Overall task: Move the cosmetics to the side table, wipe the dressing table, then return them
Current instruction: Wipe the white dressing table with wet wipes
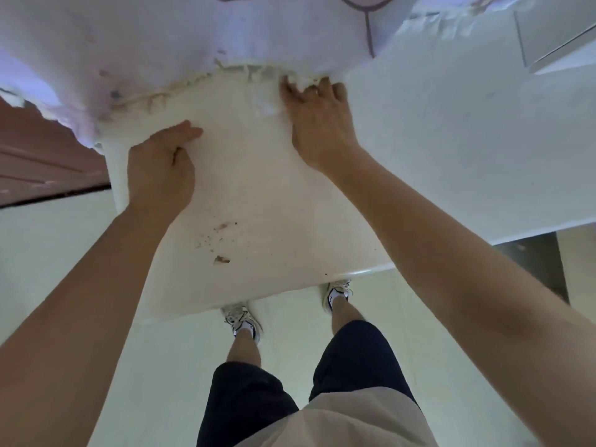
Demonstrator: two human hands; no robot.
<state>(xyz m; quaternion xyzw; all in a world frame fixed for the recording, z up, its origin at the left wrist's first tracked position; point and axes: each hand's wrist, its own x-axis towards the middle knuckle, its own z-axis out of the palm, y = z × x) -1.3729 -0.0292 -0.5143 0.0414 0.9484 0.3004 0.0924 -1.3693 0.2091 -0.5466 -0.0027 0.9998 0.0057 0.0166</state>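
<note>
Crumbs (222, 250) and brown smears dot the near half of the cream tabletop (258, 195) that fills the middle of the head view. Both your hands are on it. Your right hand (319, 124) reaches to the far edge, where its fingers curl down onto a small white wad (301, 81) and clutch it against the grimy seam; you cannot tell whether the wad is a tissue or a tuft of the cover. Your left hand (161, 166) sits at the left edge of the same top with its fingers bunched under and the thumb lying forward. Whether it grips anything cannot be told.

A lilac fluffy fabric (145, 43) with a dark outline drawn on it hangs over the far side, touching the tabletop's far rim. A white table (451, 140) stands just to the right, its corner meeting the cream top near your right wrist. On the left is a pink panelled surface (38, 156). Below the near edge, your white sneakers (242, 321) stand on a pale floor (58, 253), under dark shorts (251, 408).
</note>
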